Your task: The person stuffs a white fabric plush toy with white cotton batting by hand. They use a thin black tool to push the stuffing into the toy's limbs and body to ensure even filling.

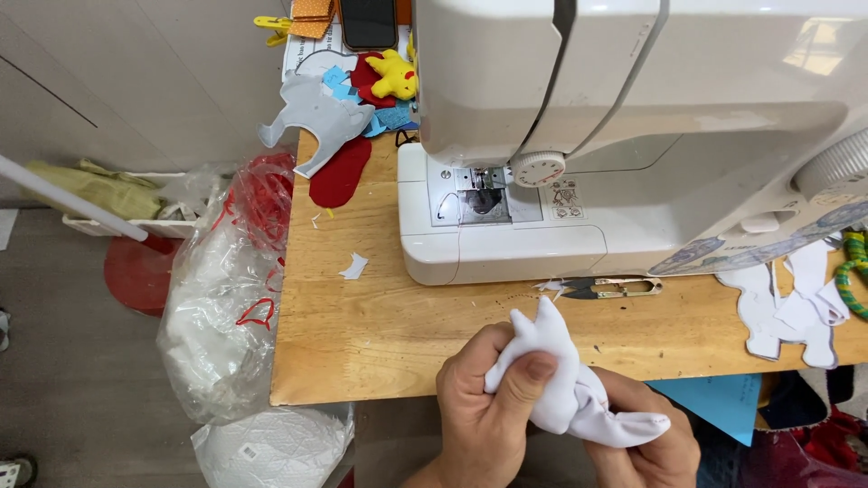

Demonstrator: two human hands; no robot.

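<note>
The left hand [484, 393] is clenched around a white fabric piece [570, 389], thumb pressed over its bunched middle; a pointed lobe of the fabric stands up above the fingers. The right hand [646, 438] grips the lower end of the same piece from beneath, fingers curled under it. The fabric is held at the near edge of the wooden table [362, 316], just in front of the white sewing machine [633, 136]. Thread snips [601, 288] lie on the table against the machine base, just beyond the fabric. White cut-out shapes [796, 312] lie to the right, beside a green cord [850, 280]. At the far left corner of the table lie a grey cut-out [312, 117], a red felt piece [342, 176], a yellow plush toy [395, 74] and a phone [367, 23]. A clear plastic bag [226, 298] hangs off the table's left side.
</note>
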